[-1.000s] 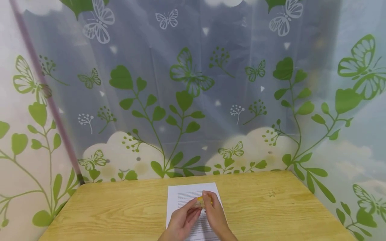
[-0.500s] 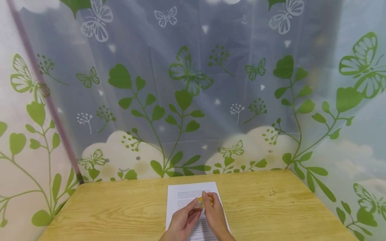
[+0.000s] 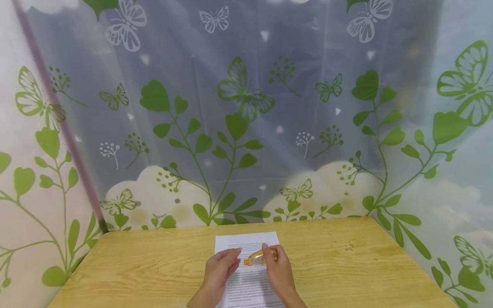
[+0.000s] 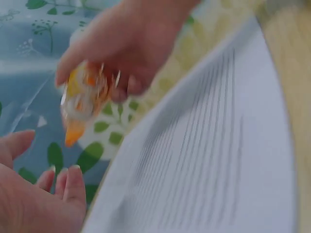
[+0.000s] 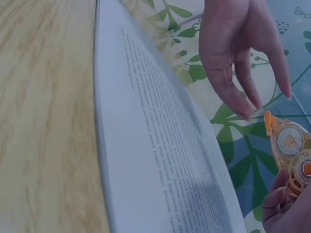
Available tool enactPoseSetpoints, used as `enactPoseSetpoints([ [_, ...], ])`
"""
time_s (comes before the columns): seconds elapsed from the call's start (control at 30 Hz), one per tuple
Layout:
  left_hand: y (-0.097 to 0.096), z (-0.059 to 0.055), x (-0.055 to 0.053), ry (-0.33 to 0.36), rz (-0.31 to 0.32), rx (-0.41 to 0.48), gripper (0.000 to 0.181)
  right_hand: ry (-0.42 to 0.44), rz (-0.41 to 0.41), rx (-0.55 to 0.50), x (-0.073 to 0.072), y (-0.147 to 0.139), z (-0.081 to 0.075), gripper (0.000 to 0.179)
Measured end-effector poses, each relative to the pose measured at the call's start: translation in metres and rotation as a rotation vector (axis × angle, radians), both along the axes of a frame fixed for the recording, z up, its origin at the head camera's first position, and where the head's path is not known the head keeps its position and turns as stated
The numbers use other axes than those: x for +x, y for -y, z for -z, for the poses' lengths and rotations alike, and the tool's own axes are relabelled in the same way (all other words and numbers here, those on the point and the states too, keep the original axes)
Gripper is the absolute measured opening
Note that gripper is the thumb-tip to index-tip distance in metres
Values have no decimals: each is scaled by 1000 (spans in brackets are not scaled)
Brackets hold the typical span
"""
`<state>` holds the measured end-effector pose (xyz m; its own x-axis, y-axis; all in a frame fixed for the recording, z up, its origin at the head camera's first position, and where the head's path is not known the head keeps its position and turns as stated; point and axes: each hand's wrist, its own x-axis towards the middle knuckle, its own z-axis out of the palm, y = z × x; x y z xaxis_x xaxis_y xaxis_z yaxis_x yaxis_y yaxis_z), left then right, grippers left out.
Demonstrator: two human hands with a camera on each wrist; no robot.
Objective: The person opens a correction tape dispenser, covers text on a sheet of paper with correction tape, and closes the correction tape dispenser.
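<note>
My right hand [image 3: 280, 272] grips an orange, see-through correction tape dispenser [image 3: 255, 258] by its rear end, thumb on top. The dispenser's orange tip points left, toward my left hand [image 3: 220, 270]. Two round reels show through its clear body in the right wrist view, where the dispenser [image 5: 290, 141] is partly cut off by the frame edge. My left hand [image 5: 233, 53] holds nothing there; its fingers and thumb are apart, a short gap from the tip. Below both hands lie printed white sheets [image 3: 248, 288], with rows of dark text.
A wood-grain table [image 3: 154, 265] carries the paper near its middle. Behind and beside it hangs a curtain [image 3: 292, 149] printed with green leaves, butterflies and clouds. A dark pole [image 3: 69, 132] slants down to the table's back left corner.
My left hand has come off the dispenser and moved left, its fingers now apart from it. The dispenser stays in my right hand, with its tip and clear body now uncovered.
</note>
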<state>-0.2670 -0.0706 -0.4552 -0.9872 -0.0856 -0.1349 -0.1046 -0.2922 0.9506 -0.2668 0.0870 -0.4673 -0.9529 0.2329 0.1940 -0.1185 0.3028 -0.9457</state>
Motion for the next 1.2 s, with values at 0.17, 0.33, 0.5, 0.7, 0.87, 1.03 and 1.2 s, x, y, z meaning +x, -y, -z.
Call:
enactPoseSetpoints([
  [0.17, 14, -7, -5, -167, 34, -414, 38, 19, 7, 5, -1, -6, -6, 42],
  [0.33, 21, -14, -8, -333, 163, -630, 34, 19, -7, -22, -3, -9, -9, 43],
  [0.5, 26, -18, -13, -425, 311, -694, 35, 15, -26, -48, -3, -10, -11, 43],
  [0.7, 30, -22, -21, -530, 443, -781, 31, 21, -52, -85, 1, -8, -13, 44],
  [0.87, 26, -20, -24, -614, 468, -844, 24, 30, -77, -92, 5, -7, -16, 45],
  [1.03, 22, -20, -23, -669, 445, -911, 17, 37, -85, -85, 7, -5, -18, 47],
  [1.2, 20, -24, -21, -690, 424, -1004, 13, 32, -74, -83, 6, -5, -18, 46],
])
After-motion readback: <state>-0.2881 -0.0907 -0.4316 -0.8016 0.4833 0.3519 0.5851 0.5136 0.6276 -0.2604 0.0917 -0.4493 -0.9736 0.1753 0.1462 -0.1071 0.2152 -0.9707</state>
